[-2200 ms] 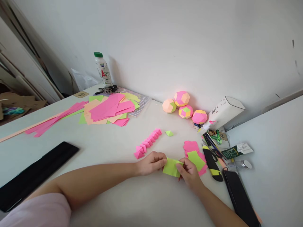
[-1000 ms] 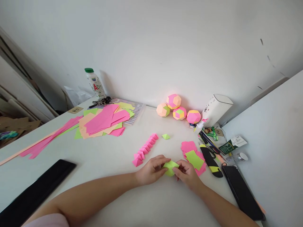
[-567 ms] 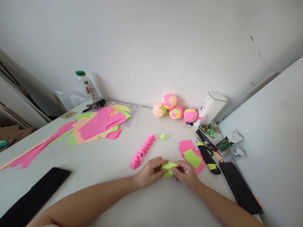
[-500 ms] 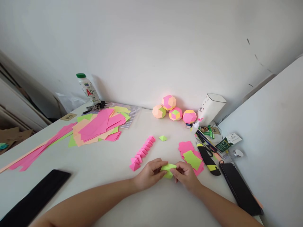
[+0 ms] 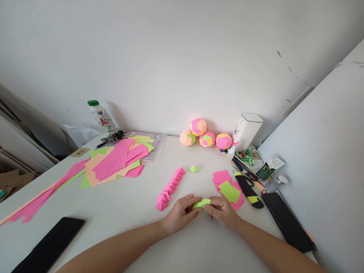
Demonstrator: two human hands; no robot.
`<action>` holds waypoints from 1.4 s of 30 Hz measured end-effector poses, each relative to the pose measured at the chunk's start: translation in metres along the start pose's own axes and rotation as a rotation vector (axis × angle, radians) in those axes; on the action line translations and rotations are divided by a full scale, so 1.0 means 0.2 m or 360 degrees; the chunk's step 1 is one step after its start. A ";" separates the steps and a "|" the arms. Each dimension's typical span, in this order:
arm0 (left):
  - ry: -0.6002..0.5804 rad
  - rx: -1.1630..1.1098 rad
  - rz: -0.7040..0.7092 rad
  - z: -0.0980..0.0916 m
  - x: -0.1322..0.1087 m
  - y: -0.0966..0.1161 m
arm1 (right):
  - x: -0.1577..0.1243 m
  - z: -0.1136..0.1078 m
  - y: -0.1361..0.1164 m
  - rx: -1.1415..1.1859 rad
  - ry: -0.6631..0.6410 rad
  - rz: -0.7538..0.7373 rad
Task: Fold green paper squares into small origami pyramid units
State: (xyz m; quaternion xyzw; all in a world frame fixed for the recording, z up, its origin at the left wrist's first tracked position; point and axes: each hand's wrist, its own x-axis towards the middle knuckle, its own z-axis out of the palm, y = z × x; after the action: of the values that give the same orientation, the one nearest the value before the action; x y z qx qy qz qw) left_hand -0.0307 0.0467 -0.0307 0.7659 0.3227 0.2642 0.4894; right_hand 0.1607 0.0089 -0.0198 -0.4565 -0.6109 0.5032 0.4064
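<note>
A small piece of green paper is pinched between my two hands just above the table. My left hand grips its left end, and my right hand has the other end between thumb and fingers. Parts of the paper are hidden under the fingers. Left of the hands runs a slanting row of pink folded paper pieces. One green folded piece sits alone beyond them. Beside my right hand lies a loose pile of pink paper with a green sheet on top.
Several multicoloured paper balls rest by the wall. A heap of coloured paper and a bottle are at the left. To the right are a black-and-yellow cutter, a glue bottle, a jar and a black phone.
The green paper shows as a narrower strip now, bent or folded between the fingers. Both hands stay in nearly the same place, while the camera view has shifted slightly.
</note>
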 end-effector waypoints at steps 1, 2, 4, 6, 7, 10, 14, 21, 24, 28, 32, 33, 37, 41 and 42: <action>-0.0002 -0.0011 -0.0013 0.00 0.00 0.01 | 0.00 0.00 0.00 -0.0023 0.0013 -0.0005; -0.0011 -0.0021 -0.0027 -0.01 0.00 0.02 | 0.00 0.00 0.00 -0.0040 0.0027 -0.0013; -0.0041 -0.0023 -0.0046 -0.01 0.01 0.03 | 0.00 0.00 0.01 -0.0055 0.0039 -0.0028; -0.0077 0.0004 -0.0044 -0.02 0.01 0.04 | 0.00 0.00 0.01 -0.0045 0.0040 -0.0025; -0.0091 0.0022 -0.0037 -0.02 0.01 0.05 | 0.00 0.00 0.02 -0.0029 0.0039 -0.0011; -0.0118 0.0075 -0.0009 -0.03 0.01 0.05 | 0.00 0.01 0.03 0.0069 0.0079 0.0067; -0.0123 0.0127 -0.0026 -0.03 0.00 0.04 | 0.00 0.01 0.05 0.0215 0.0141 0.0117; -0.0123 0.0148 0.0019 -0.03 0.01 0.05 | 0.00 0.00 0.07 0.0249 0.0134 0.0102; -0.0115 0.0151 0.0037 -0.03 0.00 0.05 | 0.00 0.00 0.06 0.0211 0.0118 0.0089; -0.0113 0.0091 0.0081 -0.02 0.00 0.04 | 0.01 0.00 0.06 0.0192 0.0106 0.0070; -0.0126 0.0088 0.0128 -0.02 0.00 0.03 | 0.01 0.00 0.06 0.0175 0.0116 0.0080; -0.0135 0.0088 0.0132 -0.02 0.00 0.03 | 0.01 0.00 0.06 0.0171 0.0116 0.0083; -0.0174 0.0093 0.0175 -0.03 0.01 0.02 | 0.01 -0.01 0.06 0.0177 0.0109 0.0086; -0.0177 0.0091 0.0200 -0.04 0.01 0.03 | 0.01 -0.01 0.05 0.0196 0.0112 0.0100; -0.0175 0.0092 0.0205 -0.04 0.01 0.02 | 0.01 -0.02 0.05 0.0203 0.0113 0.0104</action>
State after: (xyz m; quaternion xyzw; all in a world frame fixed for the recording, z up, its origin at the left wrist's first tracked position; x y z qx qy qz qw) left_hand -0.0340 0.0507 -0.0234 0.8122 0.2530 0.2432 0.4661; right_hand 0.1646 0.0133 -0.0289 -0.4669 -0.5476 0.5376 0.4395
